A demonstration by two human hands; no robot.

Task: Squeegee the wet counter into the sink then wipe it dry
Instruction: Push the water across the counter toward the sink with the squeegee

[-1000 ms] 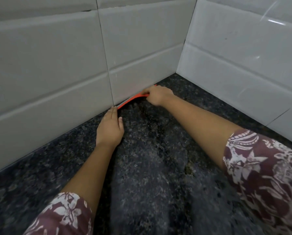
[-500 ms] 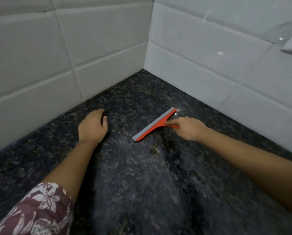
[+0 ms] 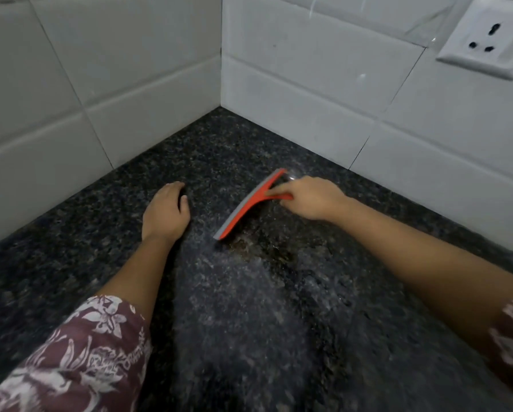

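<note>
A red squeegee [image 3: 249, 205] with a grey rubber blade lies blade-down on the dark speckled granite counter [image 3: 249, 322], slanting from lower left to upper right. My right hand [image 3: 311, 199] grips its short red handle. My left hand [image 3: 166, 214] rests palm-down on the counter to the left of the blade, fingers slightly curled, holding nothing. A wet, shiny patch shows on the stone just in front of the blade's lower end. No sink or cloth is in view.
White tiled walls [image 3: 130, 84] meet in a corner behind the counter. A white wall socket [image 3: 487, 37] sits high on the right wall. Both forearms with maroon floral sleeves reach in from the bottom.
The squeegee has been pulled from the foot of the left wall out onto the open counter, towards me and to the right. My left hand stayed flat on the counter.
</note>
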